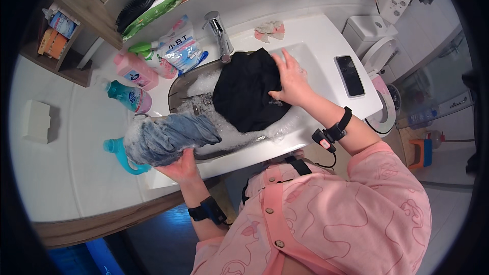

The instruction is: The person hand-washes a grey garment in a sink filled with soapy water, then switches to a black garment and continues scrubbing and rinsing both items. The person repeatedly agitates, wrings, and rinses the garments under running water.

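My left hand (183, 166) holds up a wet, soapy bundle of grey-blue cloth (172, 135) at the left side of the white washbasin (328, 46). Suds cling to the bundle, and part of my fingers is hidden beneath it. My right hand (292, 80), fingers spread, rests at the right edge of a black cloth (250, 89). That cloth lies bunched over a grey translucent tub (183, 80) of foamy water in the basin. Whether my right fingers pinch the fabric cannot be told.
A chrome faucet (221, 36) stands behind the tub. Left of it are a detergent pouch (181, 47), a pink bottle (135, 70) and a teal-capped bottle (130, 95). Another turquoise bottle (122, 152) lies beside the grey-blue bundle. A phone (349, 76) and a crumpled rag (269, 31) lie on the basin's surround.
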The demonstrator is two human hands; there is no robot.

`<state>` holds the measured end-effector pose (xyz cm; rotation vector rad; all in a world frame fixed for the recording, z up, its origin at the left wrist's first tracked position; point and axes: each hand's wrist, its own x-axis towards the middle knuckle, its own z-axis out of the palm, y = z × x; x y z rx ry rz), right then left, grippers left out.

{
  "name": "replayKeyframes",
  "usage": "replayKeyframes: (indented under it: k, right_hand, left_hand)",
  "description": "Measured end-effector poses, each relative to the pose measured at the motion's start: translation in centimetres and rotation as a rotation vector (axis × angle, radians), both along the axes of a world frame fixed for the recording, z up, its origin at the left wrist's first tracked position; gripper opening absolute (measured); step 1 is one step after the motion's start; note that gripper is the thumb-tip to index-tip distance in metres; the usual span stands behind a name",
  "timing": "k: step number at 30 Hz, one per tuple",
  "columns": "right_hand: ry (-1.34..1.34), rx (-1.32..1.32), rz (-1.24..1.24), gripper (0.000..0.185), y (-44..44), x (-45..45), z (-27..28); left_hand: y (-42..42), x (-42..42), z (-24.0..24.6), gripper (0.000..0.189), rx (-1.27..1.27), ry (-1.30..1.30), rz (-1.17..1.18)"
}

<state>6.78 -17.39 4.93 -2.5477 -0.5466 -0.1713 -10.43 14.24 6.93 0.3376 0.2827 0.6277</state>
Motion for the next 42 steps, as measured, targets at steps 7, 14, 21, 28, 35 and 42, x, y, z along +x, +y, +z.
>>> replayKeyframes:
  k: [7,14,21,28,35,42]
  right_hand:
    - [0.228,-0.692,0.525,0.086,2.4,-0.4,-6.0]
    - [0.701,-0.625,0.719,0.076,4.0,4.7,-5.6]
    - [0.695,0.481,0.730,0.124,1.2,0.0,7.5]
    - [0.642,1.241,0.347,0.082,-1.0,-0.9,5.7]
    - [0.754,1.678,0.022,0.022,-9.8,3.4,1.6]
    - [0.675,1.640,0.089,0.028,-16.8,8.4,2.1]
  left_hand:
    - [-0.5,0.2,-0.2,0.068,0.146,-0.021,-0.049]
    - [-2.5,1.1,0.0,0.066,0.195,0.005,-0.107]
    - [-5.6,3.4,0.7,0.062,0.130,-0.023,-0.380]
    - [-13.5,9.9,1.1,0.057,0.587,0.257,-0.689]
    - [-19.0,15.0,1.8,0.073,0.966,0.317,-0.762]
    - [-19.5,14.2,2.2,0.090,1.320,0.542,-0.561]
